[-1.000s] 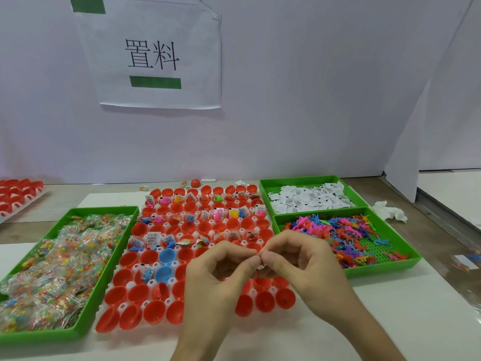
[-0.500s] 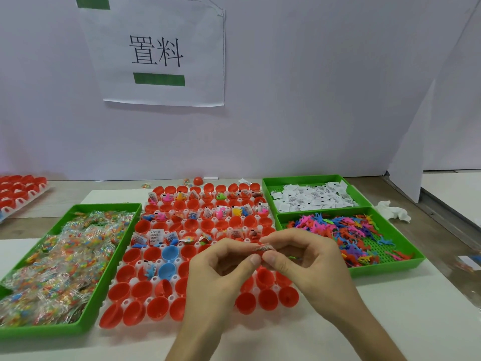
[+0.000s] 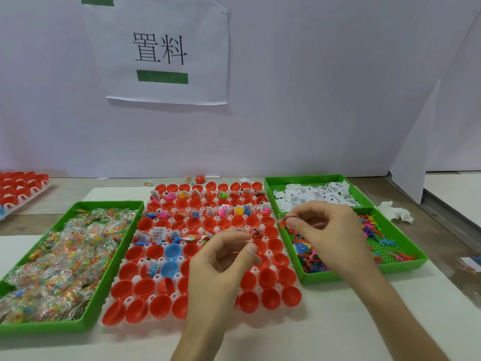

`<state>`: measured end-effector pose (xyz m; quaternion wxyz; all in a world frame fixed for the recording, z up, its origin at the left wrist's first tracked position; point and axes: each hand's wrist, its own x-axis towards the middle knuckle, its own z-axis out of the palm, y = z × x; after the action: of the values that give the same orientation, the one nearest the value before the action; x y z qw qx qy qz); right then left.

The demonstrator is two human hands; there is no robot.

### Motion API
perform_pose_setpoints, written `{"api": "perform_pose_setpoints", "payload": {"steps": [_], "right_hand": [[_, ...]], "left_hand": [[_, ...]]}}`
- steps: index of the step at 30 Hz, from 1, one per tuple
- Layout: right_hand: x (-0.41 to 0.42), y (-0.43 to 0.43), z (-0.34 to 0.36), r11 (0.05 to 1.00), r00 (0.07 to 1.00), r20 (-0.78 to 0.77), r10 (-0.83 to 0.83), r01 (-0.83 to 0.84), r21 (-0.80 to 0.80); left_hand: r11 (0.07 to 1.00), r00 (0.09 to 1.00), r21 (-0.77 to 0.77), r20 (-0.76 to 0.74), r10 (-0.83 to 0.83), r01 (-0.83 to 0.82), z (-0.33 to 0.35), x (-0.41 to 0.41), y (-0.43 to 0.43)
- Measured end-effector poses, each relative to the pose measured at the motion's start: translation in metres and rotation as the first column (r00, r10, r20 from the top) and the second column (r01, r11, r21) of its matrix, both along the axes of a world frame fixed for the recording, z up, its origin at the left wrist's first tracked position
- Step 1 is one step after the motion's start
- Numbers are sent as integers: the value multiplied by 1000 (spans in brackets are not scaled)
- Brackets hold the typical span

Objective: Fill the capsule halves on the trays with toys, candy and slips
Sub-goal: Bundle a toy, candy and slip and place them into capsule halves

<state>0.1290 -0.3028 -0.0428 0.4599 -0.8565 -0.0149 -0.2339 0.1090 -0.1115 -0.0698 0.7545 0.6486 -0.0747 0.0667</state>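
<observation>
A white tray of red capsule halves [image 3: 270,298] lies in the middle; its far rows hold toys and slips, and two halves are blue [image 3: 171,251]. Left of it is a green tray of candy packets [image 3: 65,256]. At right, one green tray holds white slips [image 3: 312,196] and another holds coloured toys [image 3: 385,241]. My right hand [image 3: 328,233] hovers over the toy tray's left edge and pinches a small red toy [image 3: 283,223]. My left hand [image 3: 223,261] is over the capsule tray, thumb against forefinger, with a small dark red toy [image 3: 256,233] at its fingertips.
A second tray of red halves [image 3: 20,186] lies at the far left. A crumpled white tissue [image 3: 395,213] lies beyond the toy tray. One closed red capsule [image 3: 200,179] stands at the back, under a white wall with a paper sign [image 3: 161,53].
My hands were pinched together on one small piece over the capsule tray. They have come apart: the right hand moved right and back with a red toy, the left stayed.
</observation>
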Motion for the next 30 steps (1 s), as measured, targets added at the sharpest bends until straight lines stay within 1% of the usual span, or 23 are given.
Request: {"api": "perform_pose_setpoints", "payload": {"steps": [3,6,8,12,18,25,30], "right_hand": [[24,-3,1,972,997,-75,-21,3,-237],[43,0,-4,908,983,-186,-5,-73,-413],[50,1,-7,875,973,-230,-10,-103,-473],[56,4,-15,815,964,-263,-32,-127,-566],[62,6,-22,815,957,-284,-63,-115,-568],[71,4,-19,862,911,-413,-5,-205,-464],[72,-2,-13,892,906,-423,32,-216,-397]], "left_hand": [[996,997,-38,6,77,-77,-1,1,2],[989,991,-71,1,132,-131,-2,3,5],[983,988,-97,-6,157,-157,-3,5,7],[976,982,-116,-16,186,-187,-4,6,7],[977,982,-106,-14,187,-187,-5,5,5],[974,980,-106,-27,199,-201,-6,5,5],[972,976,-93,-39,212,-215,-8,7,5]]}}
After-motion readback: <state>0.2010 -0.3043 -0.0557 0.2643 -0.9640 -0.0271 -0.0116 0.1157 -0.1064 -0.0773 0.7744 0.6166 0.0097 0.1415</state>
